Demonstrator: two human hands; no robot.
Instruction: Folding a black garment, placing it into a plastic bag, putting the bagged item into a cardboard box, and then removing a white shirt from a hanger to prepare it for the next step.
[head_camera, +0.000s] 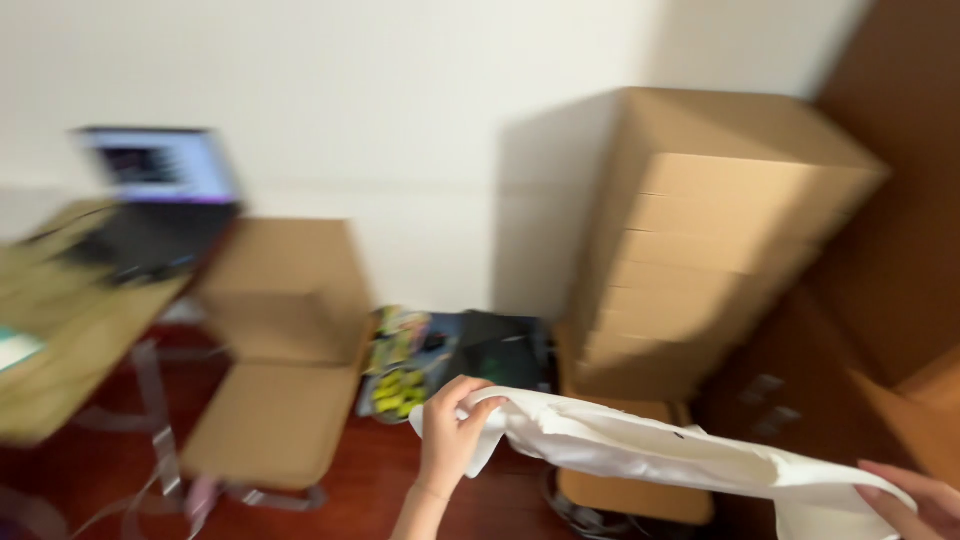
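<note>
Left hand (452, 432) pinches one end of white cloth (640, 448), right hand (918, 500) grips the other — stretched taut between them; cardboard boxes (700, 240) behind — frame blurry

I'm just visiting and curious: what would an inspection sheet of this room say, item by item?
Surface: dark red-brown floor; wooden desk at the left.
Job's things: white cloth, stretched between both hands.
Clutter: stack of cardboard boxes by the wall; open cardboard box; colourful packets on the floor.
Grip: left hand pinches one end of the cloth; right hand holds the other end at the picture's edge.
Cables: dark cords under the low box, blurred.
Surroundings: pale wall; open laptop on the desk; picture blurred.
</note>
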